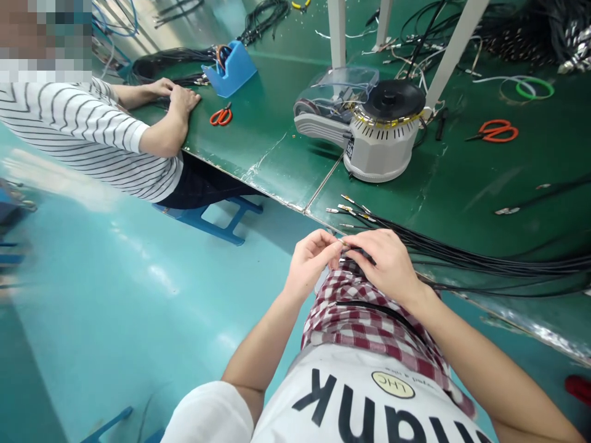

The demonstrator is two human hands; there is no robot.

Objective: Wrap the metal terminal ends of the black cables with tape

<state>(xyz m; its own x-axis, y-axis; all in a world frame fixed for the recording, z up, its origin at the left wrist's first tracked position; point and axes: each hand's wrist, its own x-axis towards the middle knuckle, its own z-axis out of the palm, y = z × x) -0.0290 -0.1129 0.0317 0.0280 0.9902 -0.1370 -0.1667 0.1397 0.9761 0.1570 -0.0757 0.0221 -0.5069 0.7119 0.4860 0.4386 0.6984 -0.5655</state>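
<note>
Over my lap, at the table's edge, both hands meet fingertip to fingertip. My left hand (316, 258) pinches the end of a black cable; the small piece between the fingertips is mostly hidden. My right hand (388, 261) is closed on the same cable just behind its end. Beside them a bundle of black cables (471, 255) runs along the table edge to the right, its ends carrying light metal tips and small yellow or white wraps. Beyond the bundle stands a round grey tape dispenser machine (381, 147) with a black top.
Orange-handled scissors (498, 130) lie at the right and another orange-handled pair (221, 115) at the left, near a blue tape holder (231, 67). A co-worker in a striped shirt (87, 135) sits at the left. Grey posts (455, 55) rise behind the machine.
</note>
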